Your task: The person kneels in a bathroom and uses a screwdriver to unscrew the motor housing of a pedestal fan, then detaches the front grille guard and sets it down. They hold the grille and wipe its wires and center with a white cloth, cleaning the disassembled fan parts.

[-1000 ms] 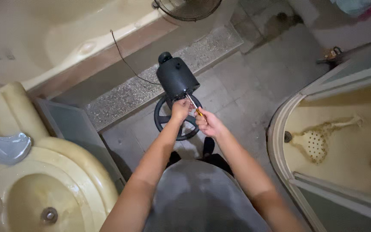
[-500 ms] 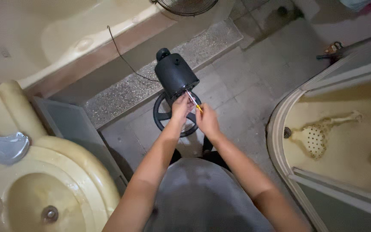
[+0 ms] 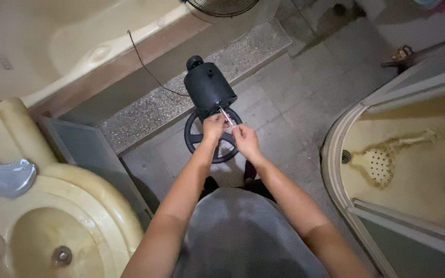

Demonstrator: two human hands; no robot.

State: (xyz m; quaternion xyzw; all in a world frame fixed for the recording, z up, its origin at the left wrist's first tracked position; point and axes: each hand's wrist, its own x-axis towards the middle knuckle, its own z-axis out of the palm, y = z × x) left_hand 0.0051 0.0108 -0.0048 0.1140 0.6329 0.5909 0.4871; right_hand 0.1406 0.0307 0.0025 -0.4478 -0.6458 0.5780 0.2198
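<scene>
Both hands at the black fan motor

Our right hand (image 3: pixel 244 140) pinches a thin screwdriver (image 3: pixel 226 116), its tip at the black motor housing (image 3: pixel 208 88); our left hand (image 3: pixel 213 126) closes against the housing, above the round base (image 3: pixel 197 138) on the tiled floor (image 3: pixel 294 103).

Across the three pictures the view drifts: the black fan motor housing (image 3: pixel 209 88) and the round base (image 3: pixel 213 136) under it sit a little higher and further left in the picture than a second ago, and the shower tray (image 3: pixel 413 159) fills more of the right edge. The left hand (image 3: pixel 214 126) and right hand (image 3: pixel 244 140) move with the housing, the screwdriver (image 3: pixel 226 116) now tilting slightly steeper against its lower edge.
</scene>
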